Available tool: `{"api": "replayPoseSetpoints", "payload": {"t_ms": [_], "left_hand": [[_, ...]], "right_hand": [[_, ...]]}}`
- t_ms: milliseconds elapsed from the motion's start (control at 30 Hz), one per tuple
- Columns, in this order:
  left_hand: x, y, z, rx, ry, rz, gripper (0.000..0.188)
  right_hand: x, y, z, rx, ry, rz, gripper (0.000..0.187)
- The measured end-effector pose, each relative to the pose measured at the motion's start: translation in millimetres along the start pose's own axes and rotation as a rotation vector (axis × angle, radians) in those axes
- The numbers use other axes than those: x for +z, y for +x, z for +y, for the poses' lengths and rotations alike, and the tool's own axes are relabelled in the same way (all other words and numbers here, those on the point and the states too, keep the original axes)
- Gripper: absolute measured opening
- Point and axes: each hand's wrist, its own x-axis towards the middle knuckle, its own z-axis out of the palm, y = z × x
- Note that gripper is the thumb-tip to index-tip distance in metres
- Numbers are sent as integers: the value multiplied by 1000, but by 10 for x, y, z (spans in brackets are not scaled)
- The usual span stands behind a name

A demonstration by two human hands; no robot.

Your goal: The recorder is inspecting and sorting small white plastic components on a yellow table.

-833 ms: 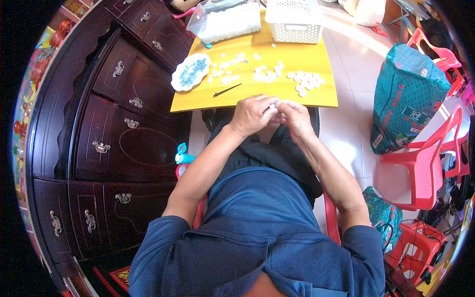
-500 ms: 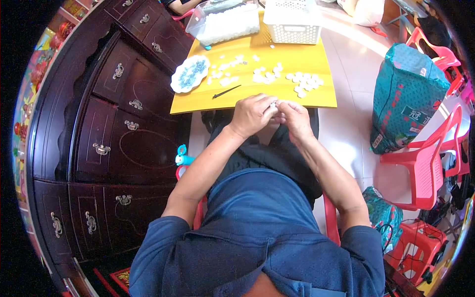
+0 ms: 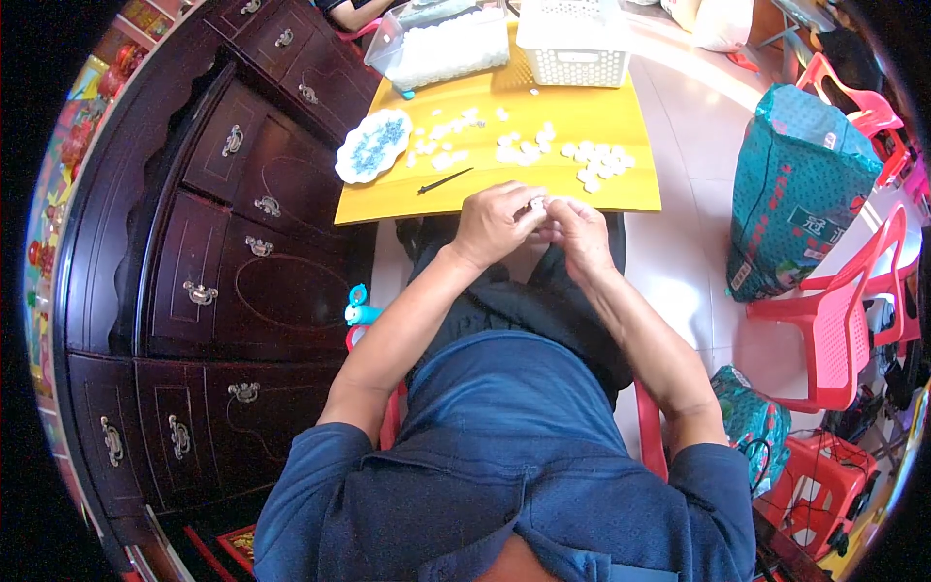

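My left hand and my right hand meet over my lap, just at the near edge of the yellow table. Together they pinch a small white piece between the fingertips. Several more small white pieces lie scattered on the table beyond my hands. A thin black tool lies on the table just left of my left hand. An oval dish of small blue parts sits at the table's left edge.
A clear tub of white pieces and a white lattice basket stand at the table's far side. A dark wooden cabinet with drawers fills the left. A teal sack and red plastic chairs stand right.
My hands have stayed together at the table's edge, with only small finger movements on the white piece.
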Motion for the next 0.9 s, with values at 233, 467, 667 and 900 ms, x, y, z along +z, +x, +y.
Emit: {"api": "replayPoseSetpoints", "payload": {"t_ms": [233,467,667,900], "left_hand": [[-54,39,72,-29,8,-21,15],[42,47,-3,50,81,-17,11],[96,122,-39,-94,-19,-57,12],[462,281,-372,-210,128,-141,20]], "right_hand": [[-97,76,54,-24,-34,-6,14],[-83,55,7,-4,-28,12,14],[-66,35,-144,18,4,61,15],[-185,126,-220,-295,158,241,17]]}}
